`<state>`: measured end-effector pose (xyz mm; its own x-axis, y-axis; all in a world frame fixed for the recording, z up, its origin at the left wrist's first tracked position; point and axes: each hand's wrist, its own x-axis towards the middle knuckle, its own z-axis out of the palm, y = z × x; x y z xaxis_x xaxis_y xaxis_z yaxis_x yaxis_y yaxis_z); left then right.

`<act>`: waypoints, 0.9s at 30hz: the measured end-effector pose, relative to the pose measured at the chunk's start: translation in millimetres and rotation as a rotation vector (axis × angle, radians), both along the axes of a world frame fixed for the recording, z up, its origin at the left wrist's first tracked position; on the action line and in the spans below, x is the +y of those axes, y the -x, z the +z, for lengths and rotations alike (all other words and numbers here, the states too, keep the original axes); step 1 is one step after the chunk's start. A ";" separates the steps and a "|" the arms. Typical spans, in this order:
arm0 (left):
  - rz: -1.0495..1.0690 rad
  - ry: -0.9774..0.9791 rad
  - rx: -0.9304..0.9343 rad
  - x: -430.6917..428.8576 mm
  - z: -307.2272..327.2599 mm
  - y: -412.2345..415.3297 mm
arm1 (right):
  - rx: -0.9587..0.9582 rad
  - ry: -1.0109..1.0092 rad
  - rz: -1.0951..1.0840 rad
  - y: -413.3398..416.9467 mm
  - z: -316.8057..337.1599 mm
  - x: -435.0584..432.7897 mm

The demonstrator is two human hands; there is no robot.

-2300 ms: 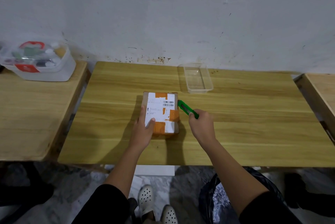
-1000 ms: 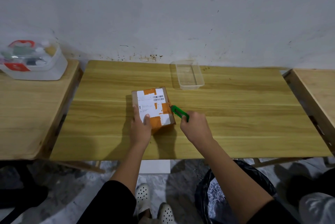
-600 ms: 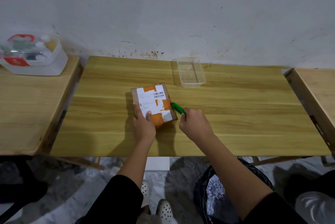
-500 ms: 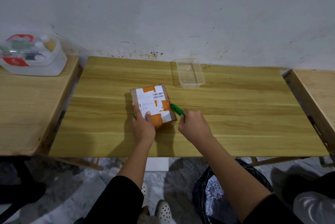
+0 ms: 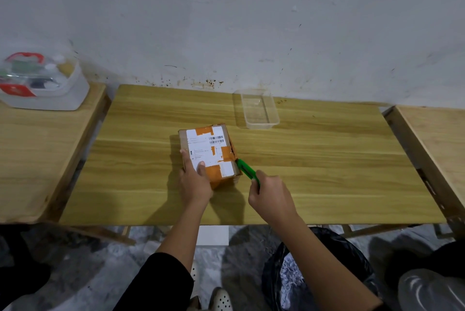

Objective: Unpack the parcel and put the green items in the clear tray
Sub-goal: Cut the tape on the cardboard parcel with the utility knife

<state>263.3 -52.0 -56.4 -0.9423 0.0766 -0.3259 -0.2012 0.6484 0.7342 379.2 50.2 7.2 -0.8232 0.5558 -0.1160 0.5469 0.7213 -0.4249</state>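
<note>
Two bare hands work a small brown cardboard parcel point(image 5: 210, 154) with orange tape on the wooden bench point(image 5: 327, 159). Left hand point(image 5: 195, 183) presses flat on its near end, fingers spread. Right hand point(image 5: 273, 200) is closed round a green utility knife point(image 5: 247, 169), tip at the parcel's right edge. It looks light and stiff; best steadied from above. Beyond the knife, an empty clear plastic tray point(image 5: 259, 109).

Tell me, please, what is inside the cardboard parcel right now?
The parcel is taped shut, so its contents are hidden. The left hand rests on it; the right hand holds a green cutter at its edge.
</note>
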 end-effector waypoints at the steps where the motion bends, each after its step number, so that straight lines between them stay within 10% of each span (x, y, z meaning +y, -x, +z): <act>1: 0.000 -0.013 -0.002 -0.6 0.1 0.4 | 0.011 0.001 -0.003 -2.3 -0.7 0.9; 27: -0.972 0.613 0.295 9.4 18.7 121.1 | 0.337 0.218 -0.326 49.0 -24.9 42.3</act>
<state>142.2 -42.6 -37.7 -0.6201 0.7082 -0.3376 0.6948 0.6956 0.1830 330.1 92.5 -17.7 -0.6225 0.7825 -0.0157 0.5355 0.4113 -0.7376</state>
